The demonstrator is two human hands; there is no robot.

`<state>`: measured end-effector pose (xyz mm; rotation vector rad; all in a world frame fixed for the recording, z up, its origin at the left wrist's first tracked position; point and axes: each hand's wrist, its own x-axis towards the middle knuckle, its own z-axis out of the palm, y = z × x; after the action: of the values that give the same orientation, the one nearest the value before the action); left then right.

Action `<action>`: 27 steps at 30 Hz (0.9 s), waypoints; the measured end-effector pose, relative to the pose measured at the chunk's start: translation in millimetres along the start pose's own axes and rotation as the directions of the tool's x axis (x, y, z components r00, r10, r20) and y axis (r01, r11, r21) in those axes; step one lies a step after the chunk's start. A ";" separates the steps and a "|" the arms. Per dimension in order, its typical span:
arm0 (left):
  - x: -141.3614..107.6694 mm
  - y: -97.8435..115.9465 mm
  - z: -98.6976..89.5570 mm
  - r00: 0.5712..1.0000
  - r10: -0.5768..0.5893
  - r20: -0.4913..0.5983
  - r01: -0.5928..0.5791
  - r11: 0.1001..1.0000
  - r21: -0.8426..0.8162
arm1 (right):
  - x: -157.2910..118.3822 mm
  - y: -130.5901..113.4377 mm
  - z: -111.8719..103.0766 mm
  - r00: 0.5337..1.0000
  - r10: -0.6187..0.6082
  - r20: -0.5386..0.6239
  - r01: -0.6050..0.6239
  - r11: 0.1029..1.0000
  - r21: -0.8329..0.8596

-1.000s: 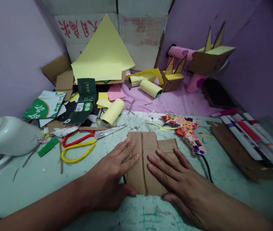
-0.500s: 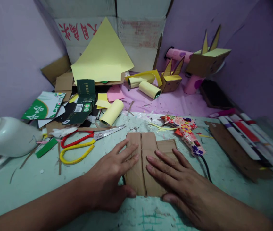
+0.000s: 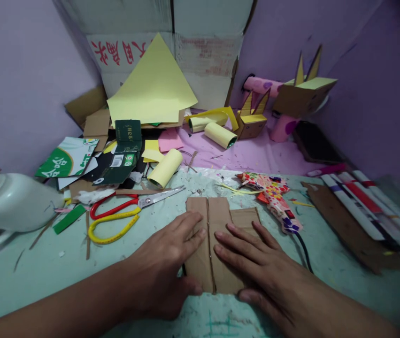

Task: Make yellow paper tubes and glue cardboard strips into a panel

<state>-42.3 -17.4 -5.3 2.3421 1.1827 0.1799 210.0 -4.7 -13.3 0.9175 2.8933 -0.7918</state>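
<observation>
Brown cardboard pieces lie flat on the table in front of me, with a seam running lengthwise between them. My left hand rests on the left part, its fingers laid across the surface and its thumb at the lower left edge. Over the right part, my right hand is spread flat, fingertips close to the seam and thumb by the near edge. Both palms cover some of the cardboard's outer edges. Beyond the left hand lie scissors with red and yellow handles, partly open. A flower-patterned glue gun lies beyond the right hand.
Yellow paper tubes, a yellow sheet and scraps fill the back. Small cardboard animal heads stand at back right. Markers lie on a cardboard strip at right. A white jug lies at left.
The view has tipped up slightly, so everything sits a little lower. My left fingers have drawn closer together on the cardboard; my right hand stays put.
</observation>
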 end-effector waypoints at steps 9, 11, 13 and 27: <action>8.4 -1.0 -21.3 0.993 0.059 0.104 -0.059 0.998 -0.001 | 5.4 -3.0 -15.2 1.000 0.001 0.003 -0.002 1.000 0.027; 14.4 2.1 -26.3 0.992 0.060 0.112 -0.061 0.998 0.013 | 10.4 -1.4 -14.9 0.999 -0.018 -0.037 0.018 1.000 0.000; 17.6 2.4 -24.0 0.997 0.047 0.063 -0.048 0.998 0.027 | 15.8 0.1 -11.1 0.992 -0.045 -0.115 0.043 0.999 -0.014; 23.0 -1.2 -22.5 0.990 -0.108 0.086 0.097 0.988 0.124 | 29.5 2.9 -22.4 0.989 0.059 -0.138 -0.087 0.975 -0.206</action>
<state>-36.6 9.7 11.1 2.3566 1.2971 -0.0355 190.3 23.7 0.4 1.0810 2.9571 -0.4222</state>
